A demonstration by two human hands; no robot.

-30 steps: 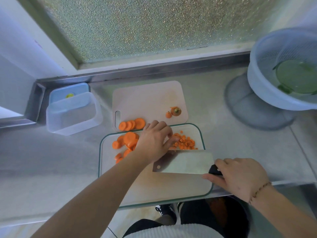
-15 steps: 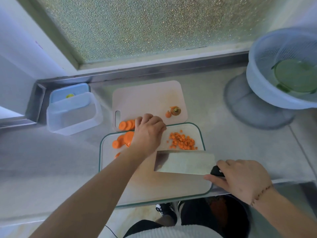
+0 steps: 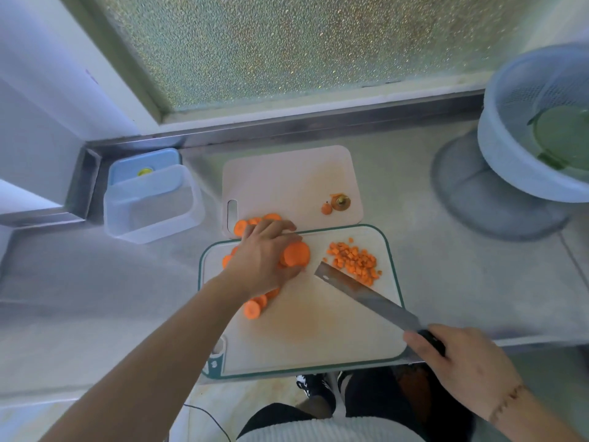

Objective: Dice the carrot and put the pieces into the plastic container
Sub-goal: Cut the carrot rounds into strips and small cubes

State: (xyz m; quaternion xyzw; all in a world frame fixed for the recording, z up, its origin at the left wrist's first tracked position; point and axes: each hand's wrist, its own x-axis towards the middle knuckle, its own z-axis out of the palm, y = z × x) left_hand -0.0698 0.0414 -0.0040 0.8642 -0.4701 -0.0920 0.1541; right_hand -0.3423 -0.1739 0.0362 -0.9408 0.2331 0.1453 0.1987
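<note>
The left hand, at the centre of the frame, lies palm down over a cluster of carrot slices, its fingers curled around a small stack of them. The right hand, at the lower right, grips the dark handle of a cleaver whose blade runs diagonally up and left, tip near the middle of the green-rimmed cutting board.

Just right of the blade, in the board's upper right corner, sits the pile of diced carrot, close to the board's right rim but inside it. More slices trail below the left wrist and peek out beside the left edge of the board. The lower middle of this board is bare, stained faintly orange. Its near edge hangs at the front edge of the desk.

A second, plain cutting board lies behind, touching or slightly tucked under the first; a few slices rest on its lower left corner and the carrot's stem end sits near its right edge.

The plastic container, holding no carrot, stands at the upper left of the desk, apart from both boards, with a blue lid behind it against the metal back ledge. A broad bare stretch of desk lies left of the boards. At the upper right a white colander basket overhangs the frame edge.
</note>
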